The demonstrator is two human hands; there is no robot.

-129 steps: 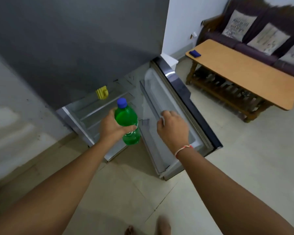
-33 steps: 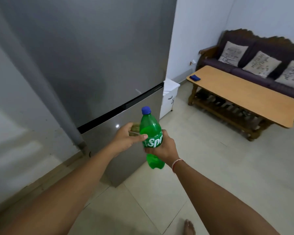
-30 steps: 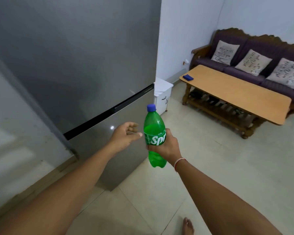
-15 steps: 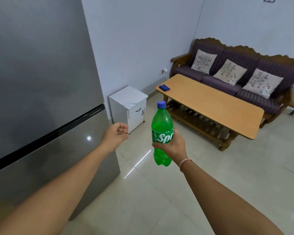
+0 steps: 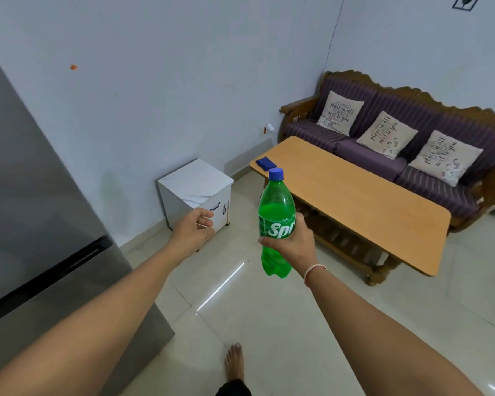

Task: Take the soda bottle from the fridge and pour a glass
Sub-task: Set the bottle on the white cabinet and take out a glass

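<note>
My right hand [image 5: 293, 247] grips a green soda bottle [image 5: 275, 207] with a blue cap around its label, holding it upright in front of me. My left hand [image 5: 193, 231] hangs beside it to the left, holding nothing, with the fingers loosely curled. The grey fridge [image 5: 26, 210] stands at the left with its doors closed. No glass is in view.
A long wooden coffee table [image 5: 369, 201] with a small blue object [image 5: 265, 162] on its near corner stands ahead to the right. Behind it is a purple sofa [image 5: 412, 132] with three cushions. A small white cabinet [image 5: 195, 192] sits against the wall. My bare foot [image 5: 235, 364] is on the tiled floor.
The fridge door got closed and the bottle passed from my left hand to my right. My view has turned right, away from the fridge and toward the table; my left hand has drawn back from the bottle.
</note>
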